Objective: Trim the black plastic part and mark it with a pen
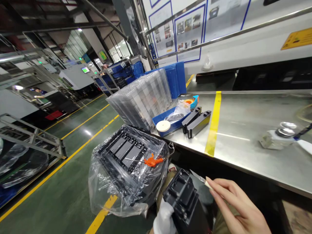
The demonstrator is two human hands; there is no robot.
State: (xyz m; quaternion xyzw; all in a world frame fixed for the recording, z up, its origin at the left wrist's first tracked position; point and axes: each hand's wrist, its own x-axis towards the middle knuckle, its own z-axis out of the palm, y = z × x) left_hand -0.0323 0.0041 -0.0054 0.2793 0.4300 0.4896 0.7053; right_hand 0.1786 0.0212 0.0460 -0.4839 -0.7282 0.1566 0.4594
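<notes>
In my white-gloved left hand [164, 219], closed around its side, is a black molded plastic part [182, 195] with a ribbed, stepped end facing up. My bare right hand [240, 204] pinches the pale handle of a small thin-bladed knife [198, 175] between thumb and fingers. Its blade points left, close to the part's upper right edge; contact cannot be made out. To the left, a plastic-lined crate [104, 146] holds several black parts [129, 151]. An orange air blow gun [153, 160] with a long nozzle lies over that crate.
The steel bench [243, 130] carries two long black parts [198, 122], a blue tray [174, 130], a white round disc [163, 126], a tape dispenser [194, 102] and a pump bottle [278, 138]. Clear plastic dividers [143, 97] stand behind the crate. The bench's front edge runs beyond my hands.
</notes>
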